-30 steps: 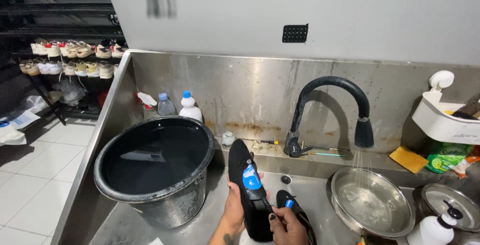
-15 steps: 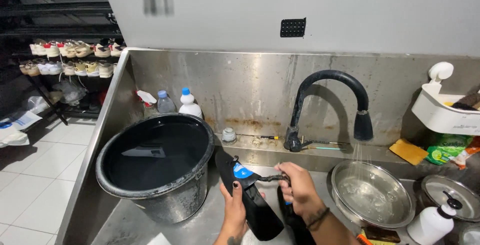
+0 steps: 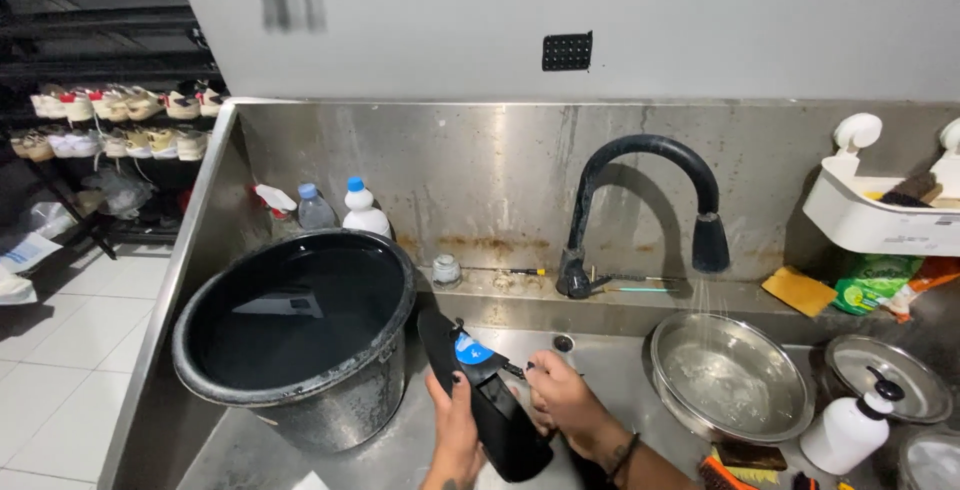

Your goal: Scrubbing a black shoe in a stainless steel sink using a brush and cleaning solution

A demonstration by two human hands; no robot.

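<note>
Hands gripping black shoe (round blue label)

1. A black shoe with a blue patch on its insole is held over the steel sink, just beside the big black bucket.
2. It lies tilted, one end pointing up-left toward the bucket's rim, the other end down-right toward the camera.
3. Its opening faces up, showing the blue insole patch.
4. Its surface looks dark and glossy; whether it is wet cannot be told.
</note>
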